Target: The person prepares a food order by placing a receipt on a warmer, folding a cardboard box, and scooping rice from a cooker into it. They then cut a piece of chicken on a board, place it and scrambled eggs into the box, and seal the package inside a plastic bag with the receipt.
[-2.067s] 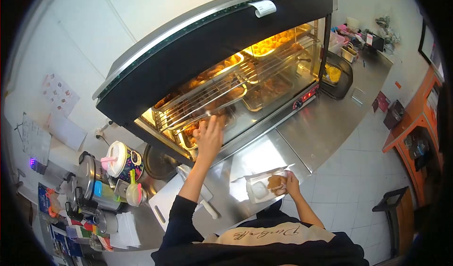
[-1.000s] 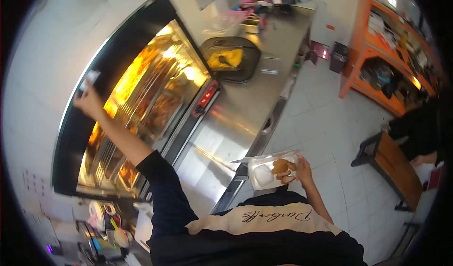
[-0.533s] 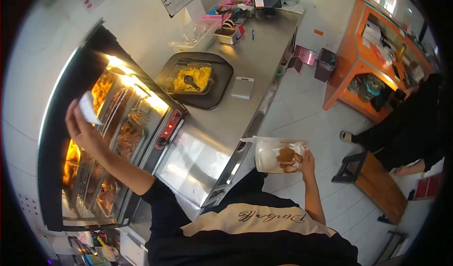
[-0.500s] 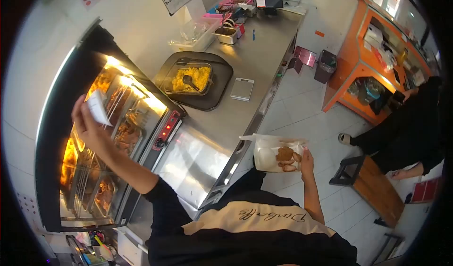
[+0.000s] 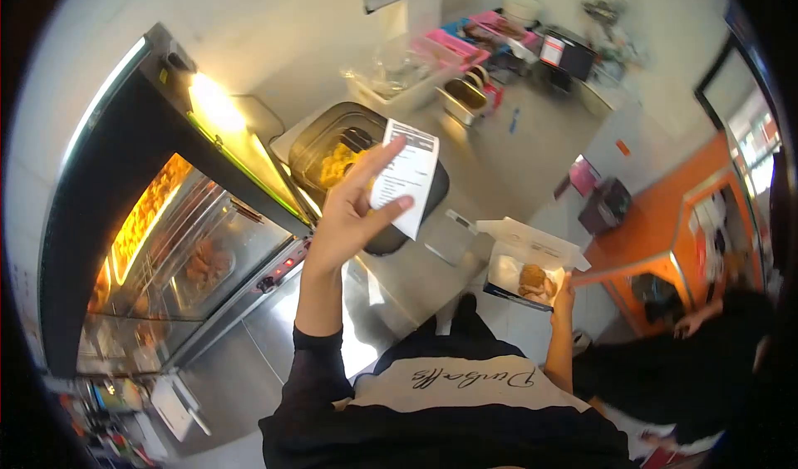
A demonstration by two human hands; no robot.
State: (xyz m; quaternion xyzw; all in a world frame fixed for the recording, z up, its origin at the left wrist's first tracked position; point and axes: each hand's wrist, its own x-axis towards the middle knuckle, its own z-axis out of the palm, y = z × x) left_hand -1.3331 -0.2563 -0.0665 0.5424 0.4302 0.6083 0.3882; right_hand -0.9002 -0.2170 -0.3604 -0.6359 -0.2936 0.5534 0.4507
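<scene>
My left hand (image 5: 345, 219) is raised over the counter, pinching a printed white receipt (image 5: 409, 180) between fingers and thumb. Behind the receipt, partly hidden, a dark tray (image 5: 320, 128) bears a dish of yellow food (image 5: 337, 165) with a dark spoon. At the right, my right hand (image 5: 563, 300) grips the side of an open takeaway box (image 5: 528, 234). Inside it lie a white mound (image 5: 505, 268), which looks like rice, and browned fried pieces (image 5: 534, 280). The box lid stands up, and the box is held off the counter edge.
A lit food warmer (image 5: 191, 244) fills the left side. On the steel counter (image 5: 515, 161) are a scale (image 5: 449, 238), a metal container (image 5: 463, 101), pink trays (image 5: 453, 49) and a tablet (image 5: 567, 56). Another person in black (image 5: 682, 369) is at the right, near an orange cabinet (image 5: 640, 236).
My left hand has brought the receipt from in front of the warmer rightwards over the tray. The view has turned, and the box in my right hand is tilted differently. The other person has moved closer.
</scene>
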